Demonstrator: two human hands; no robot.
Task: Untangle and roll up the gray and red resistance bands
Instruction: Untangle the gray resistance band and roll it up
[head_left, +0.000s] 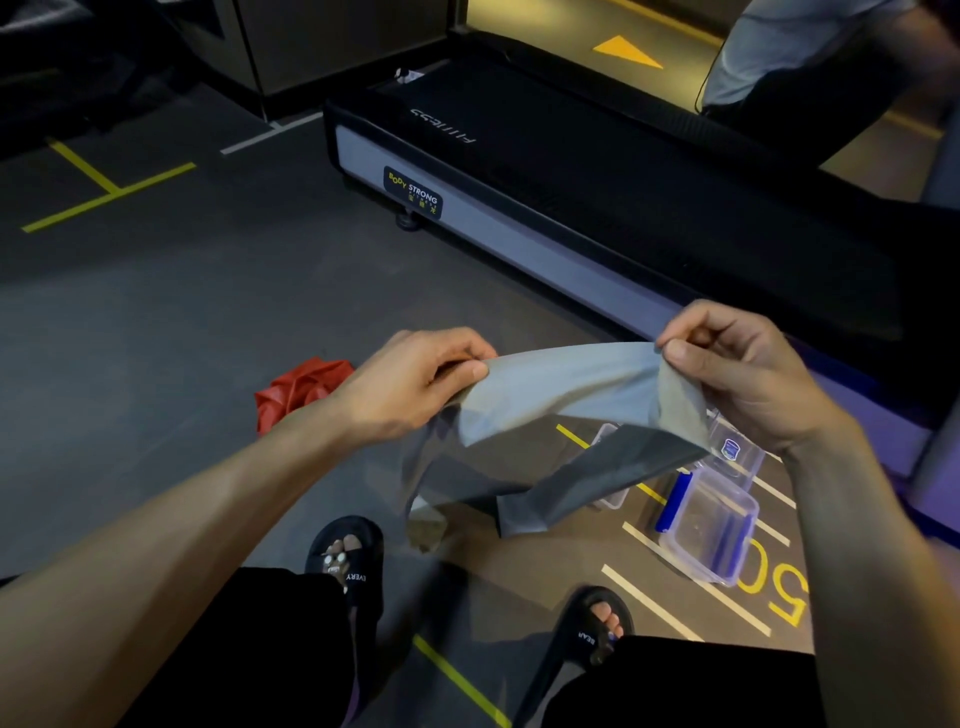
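Gray band (566, 384): thin, matte, sheet-like elastic, stretched flat between both hands above the floor (156, 322), pale where lit, darker where folded under. Lower part hanging in twisted, creased folds, its far end blurred near the feet and hard to trace.

Left hand (410, 384): grip clenched on the band's left edge, thumb on top, fingers curled beneath and mostly hidden.

Right hand (737, 374): grip pinching the band's right corner between thumb and bent fingers, the corner drooping in a soft flap below the thumb.

Red band (296, 389): glossy, crumpled heap on the floor, just behind the left wrist, right part hidden by it; apart from the gray band.

Clear boxes (711, 525): rigid transparent plastic, rectangular with rounded corners, blue clips on the sides, on the floor under the right forearm; the farther one partly covered by the hanging gray band, so the exact number hard to tell.

Treadmill (519, 171): black ribbed belt, smooth gray side rail with a "BODY STRONG" label, far end cut off at the right edge.

Floor: dark, finely textured, marked with yellow and white painted lines and a yellow figure partly cut off.

Slippers (348, 561): black, strap lettering, toes showing; knees in black fabric cut off at the lower edge. Second person at top right, only a pale sleeve visible.
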